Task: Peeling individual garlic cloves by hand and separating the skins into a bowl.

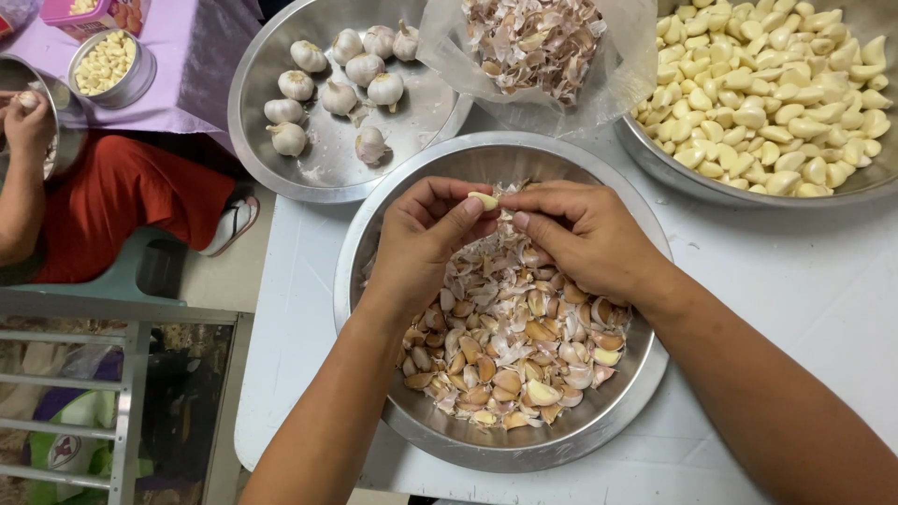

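Your two hands meet over a steel bowl (pixel 645 374) heaped with unpeeled cloves and loose papery skins (pixel 510 351), working a single garlic clove (pixel 484 200) at the bowl's far edge. Your left hand (pixel 421 238) pinches the clove between thumb and forefinger, the other fingers curled beneath; your right hand (pixel 585 234) closes in from the other side, its fingertips drawn together just at the clove, seemingly picking at its skin. The clove looks pale and largely bare, so by the look of it the peeling of this piece is near its end, though its underside is hidden.

Beyond your hands, a clear plastic bag (pixel 622 79) holds discarded skins, a wide pan (pixel 281 154) to the left of it carries whole garlic bulbs (pixel 339 79), and a large bowl (pixel 697 182) on the right brims with peeled cloves (pixel 781 89). All stand on a white table (pixel 804 290). At far left, another person in red (pixel 122 201) sits at a purple-covered surface, a hand (pixel 28 117) raised over a bowl of their own, beside a small tin of peeled cloves (pixel 105 64).

The next move, judged from here, calls for a firm pinch and a careful nail under the last scrap of skin, without bruising the clove.
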